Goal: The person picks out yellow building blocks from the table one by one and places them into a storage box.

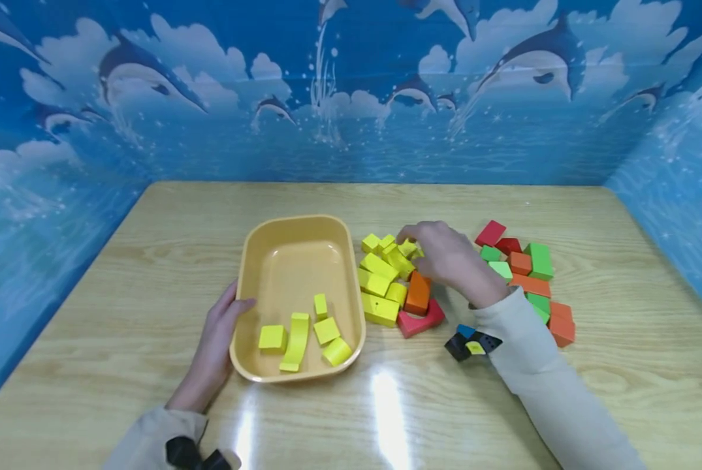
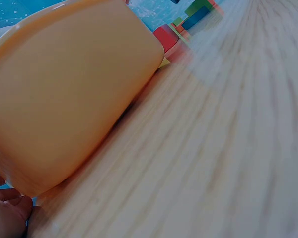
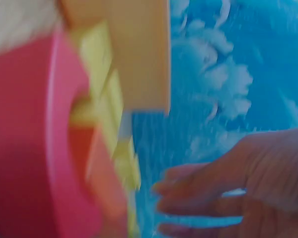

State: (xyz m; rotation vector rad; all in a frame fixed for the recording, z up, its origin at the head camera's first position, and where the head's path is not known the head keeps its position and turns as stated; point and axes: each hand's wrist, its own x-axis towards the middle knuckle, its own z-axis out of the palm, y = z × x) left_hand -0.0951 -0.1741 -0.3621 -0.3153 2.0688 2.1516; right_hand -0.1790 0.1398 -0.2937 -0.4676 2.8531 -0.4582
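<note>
In the head view my left hand [image 1: 215, 329] holds a light orange plastic tray [image 1: 298, 225] by its left side, thumb over the rim and the other fingers outside. Several yellow blocks [image 1: 294, 343] lie loose in the tray's near half. To the right of the tray, my right hand [image 1: 447, 258] reaches over a pile of yellow blocks [image 1: 379, 265], partly covering its far right side. Its fingers [image 3: 203, 186] are extended with nothing between them in the right wrist view. An orange block [image 1: 418, 292] and a red block with a curved cutout [image 1: 421, 320] sit at the pile's near right.
Beyond the right forearm lies a group of red, orange and green blocks, among them a green block [image 1: 539, 261] and a dark red block [image 1: 490, 233]. Blue dolphin-print sheeting [image 1: 351, 150] borders the wooden table [image 1: 121, 294] at the back and sides.
</note>
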